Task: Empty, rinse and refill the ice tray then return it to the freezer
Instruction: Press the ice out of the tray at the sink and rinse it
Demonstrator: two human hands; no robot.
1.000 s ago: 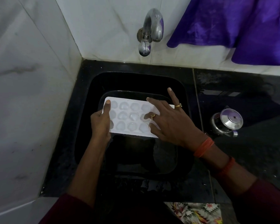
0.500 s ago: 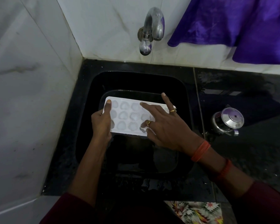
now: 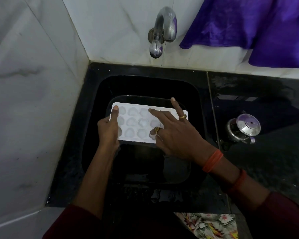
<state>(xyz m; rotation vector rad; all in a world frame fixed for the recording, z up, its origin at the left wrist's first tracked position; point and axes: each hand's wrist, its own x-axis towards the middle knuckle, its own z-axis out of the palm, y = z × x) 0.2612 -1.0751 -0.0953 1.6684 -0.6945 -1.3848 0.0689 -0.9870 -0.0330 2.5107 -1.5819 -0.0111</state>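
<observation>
A white ice tray with heart-shaped cells, ice in them, is held level over the black sink. My left hand grips the tray's left end, thumb on top along the rim. My right hand lies over the tray's right half with fingers spread. Its index finger points onto a cell in the far row and its thumb presses a cell in the near row. The right end of the tray is partly hidden under this hand.
A chrome tap sticks out of the white tiled wall above the sink, no water running. A steel kettle stands on the wet black counter at right. Purple cloth hangs at upper right. A tiled wall closes the left side.
My right hand has slid a little left across the tray, its index finger reaching further over the far row. The left hand and tray have stayed nearly still.
</observation>
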